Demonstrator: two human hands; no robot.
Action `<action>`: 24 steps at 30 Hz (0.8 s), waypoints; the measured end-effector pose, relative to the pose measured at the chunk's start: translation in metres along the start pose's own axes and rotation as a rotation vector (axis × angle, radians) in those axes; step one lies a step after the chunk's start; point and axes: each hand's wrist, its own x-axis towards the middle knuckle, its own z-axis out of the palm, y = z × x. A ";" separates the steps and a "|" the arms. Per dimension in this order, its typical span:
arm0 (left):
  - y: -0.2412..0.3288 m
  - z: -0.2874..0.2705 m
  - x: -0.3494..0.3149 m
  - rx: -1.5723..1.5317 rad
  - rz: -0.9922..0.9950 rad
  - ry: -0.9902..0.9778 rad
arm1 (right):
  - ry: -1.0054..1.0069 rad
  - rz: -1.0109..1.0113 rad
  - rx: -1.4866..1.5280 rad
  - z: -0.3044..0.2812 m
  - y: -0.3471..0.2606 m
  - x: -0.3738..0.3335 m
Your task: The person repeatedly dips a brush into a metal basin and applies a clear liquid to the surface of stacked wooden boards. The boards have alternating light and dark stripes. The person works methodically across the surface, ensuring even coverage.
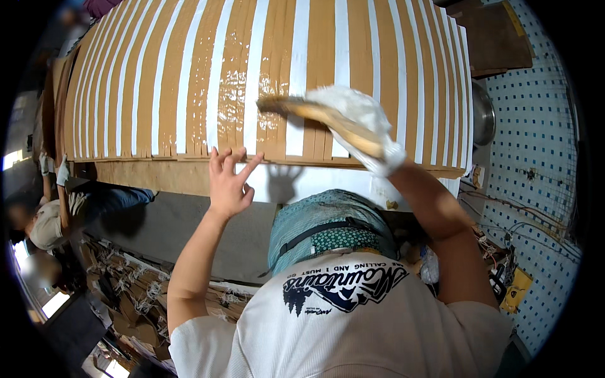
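Observation:
Brown cardboard strips (pixel 318 57), with white bands between them, cover a broad table in front of me. My right hand (pixel 365 123), inside a white glove or plastic covering, grips a long wooden brush (pixel 312 112). The brush's dark end points left over the strips; whether it touches them I cannot tell. A wet, shiny coating (pixel 233 82) lies on the strips left of the brush. My bare left hand (pixel 230 184) has its fingers spread, with the tips at the near edge of the strips.
Another person (pixel 50 220), wearing white gloves, is at the table's left end. Cardboard scraps and string (pixel 138 296) lie on the floor at lower left. A round metal container (pixel 483 113) stands at the right end, beside a blue-dotted tiled floor (pixel 523 138) with cables.

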 end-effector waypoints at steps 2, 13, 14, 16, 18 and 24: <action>0.000 -0.004 0.002 -0.027 0.007 -0.010 | 0.010 0.071 -0.159 0.019 0.003 -0.001; 0.001 -0.010 0.001 -0.021 0.001 -0.039 | 0.116 -0.096 -0.230 0.021 0.016 -0.016; 0.001 -0.012 0.001 -0.023 0.007 -0.041 | 0.170 -0.249 -0.438 0.017 -0.003 -0.002; 0.000 -0.015 0.002 -0.025 0.020 -0.044 | 0.013 -0.055 -0.495 0.031 -0.004 -0.019; -0.001 -0.019 0.001 -0.041 -0.021 -0.105 | 0.071 -0.165 -0.569 0.036 -0.016 -0.036; -0.002 -0.021 0.005 -0.047 -0.038 -0.195 | -0.149 0.147 -0.348 0.010 -0.003 0.012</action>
